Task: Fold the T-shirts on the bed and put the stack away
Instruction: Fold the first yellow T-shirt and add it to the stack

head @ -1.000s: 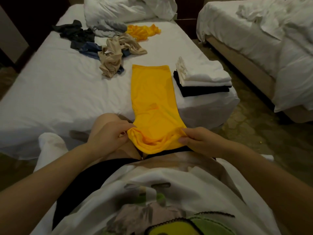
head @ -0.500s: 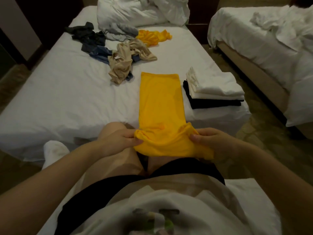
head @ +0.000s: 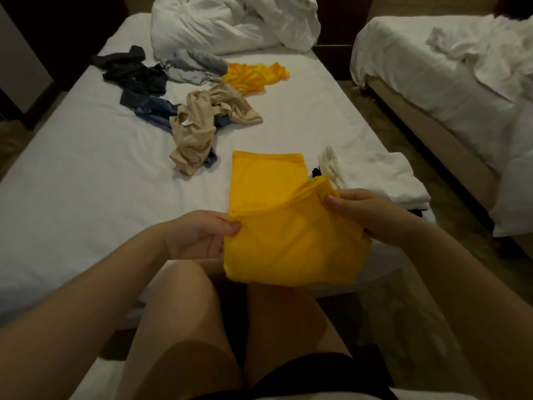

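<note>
The bed (head: 72, 183) fills the left and centre of the frame, with a bundled duvet (head: 230, 21) at top centre and a heap of unfolded clothes (head: 196, 122) just below it. At centre the T-shirt (head: 288, 235) lies partly on the mattress, its near end held between the left hand (head: 196, 235) and right hand (head: 366, 212). The folded stack (head: 375, 180) sits just right of it, and a second bed (head: 461, 96) occupies the upper right.

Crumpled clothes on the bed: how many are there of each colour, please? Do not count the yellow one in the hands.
Black garment: 1
Grey garment: 1
Yellow garment: 1
Beige garment: 1
Blue garment: 1
Total: 5
Left out: held yellow shirt
</note>
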